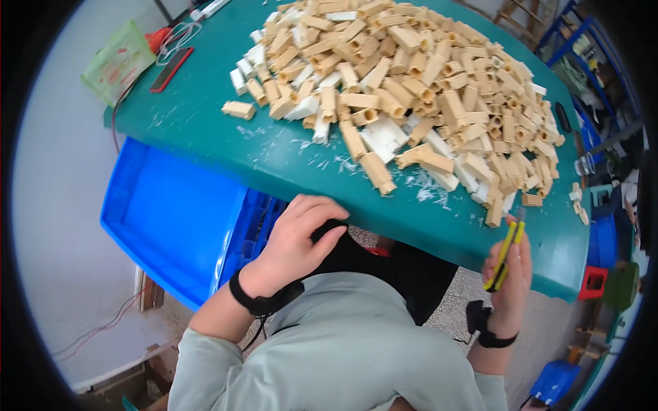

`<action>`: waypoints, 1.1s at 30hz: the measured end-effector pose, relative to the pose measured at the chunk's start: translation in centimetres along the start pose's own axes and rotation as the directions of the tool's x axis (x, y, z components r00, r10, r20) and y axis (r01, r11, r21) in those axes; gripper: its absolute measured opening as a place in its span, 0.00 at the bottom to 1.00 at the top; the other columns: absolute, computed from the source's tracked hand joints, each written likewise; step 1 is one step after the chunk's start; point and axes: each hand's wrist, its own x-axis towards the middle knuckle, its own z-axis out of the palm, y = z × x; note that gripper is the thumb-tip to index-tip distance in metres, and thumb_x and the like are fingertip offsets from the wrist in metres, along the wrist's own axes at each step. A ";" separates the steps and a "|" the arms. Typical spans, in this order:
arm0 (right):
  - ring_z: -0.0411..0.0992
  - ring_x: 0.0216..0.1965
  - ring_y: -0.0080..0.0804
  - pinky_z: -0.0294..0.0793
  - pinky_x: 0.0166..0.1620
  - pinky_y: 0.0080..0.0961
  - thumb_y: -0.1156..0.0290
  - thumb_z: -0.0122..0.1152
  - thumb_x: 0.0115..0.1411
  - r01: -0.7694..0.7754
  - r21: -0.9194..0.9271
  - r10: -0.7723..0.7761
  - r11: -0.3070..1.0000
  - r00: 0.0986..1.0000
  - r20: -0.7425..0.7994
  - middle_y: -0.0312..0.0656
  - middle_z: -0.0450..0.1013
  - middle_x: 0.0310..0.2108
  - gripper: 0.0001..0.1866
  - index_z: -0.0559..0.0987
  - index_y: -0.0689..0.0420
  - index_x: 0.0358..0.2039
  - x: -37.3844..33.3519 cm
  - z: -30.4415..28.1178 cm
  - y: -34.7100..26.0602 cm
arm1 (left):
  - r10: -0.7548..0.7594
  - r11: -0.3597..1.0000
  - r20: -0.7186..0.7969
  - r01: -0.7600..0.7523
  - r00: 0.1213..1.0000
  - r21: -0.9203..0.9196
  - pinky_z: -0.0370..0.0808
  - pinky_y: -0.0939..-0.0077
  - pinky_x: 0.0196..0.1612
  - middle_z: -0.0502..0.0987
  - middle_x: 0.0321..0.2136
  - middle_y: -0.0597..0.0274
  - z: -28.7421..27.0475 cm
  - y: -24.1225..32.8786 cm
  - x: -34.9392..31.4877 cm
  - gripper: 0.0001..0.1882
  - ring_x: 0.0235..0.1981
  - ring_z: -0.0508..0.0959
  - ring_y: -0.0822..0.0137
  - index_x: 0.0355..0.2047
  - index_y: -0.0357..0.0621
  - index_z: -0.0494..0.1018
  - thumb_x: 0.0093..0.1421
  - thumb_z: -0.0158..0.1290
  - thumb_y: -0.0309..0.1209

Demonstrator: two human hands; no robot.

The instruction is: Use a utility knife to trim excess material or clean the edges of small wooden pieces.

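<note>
My right hand (517, 274) is wrapped round a yellow and black utility knife (508, 252), its grey tip pointing up and away near the table's front right edge. My left hand (299, 229) is at the front edge of the table, over my lap. Its fingers are loosely bent with the thumb apart, and nothing shows between them. Beyond both hands lies a large heap of beige hollow plastic parts (375, 172), with white ones (384, 137) mixed in. Pale shavings (428, 190) are scattered along the front of the heap.
The green table (205, 147) carries a phone with a red edge (171, 70), a white cable (179, 38) and a green bag (122, 61) at the left. A blue crate (175, 219) stands below the table's left side. Blue shelving (582, 38) rises at the far right.
</note>
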 end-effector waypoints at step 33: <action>0.69 0.22 0.24 0.71 0.28 0.19 0.68 0.38 0.62 -0.065 0.104 0.041 0.992 0.975 0.220 0.43 0.70 0.27 0.24 0.51 0.59 0.58 5.9 5.7 0.4 | -0.247 0.402 0.354 0.428 0.902 -0.810 0.71 0.76 0.35 0.70 0.37 0.58 5.0 1.3 10.5 0.20 0.34 0.74 0.67 0.48 0.37 0.61 0.58 0.46 0.33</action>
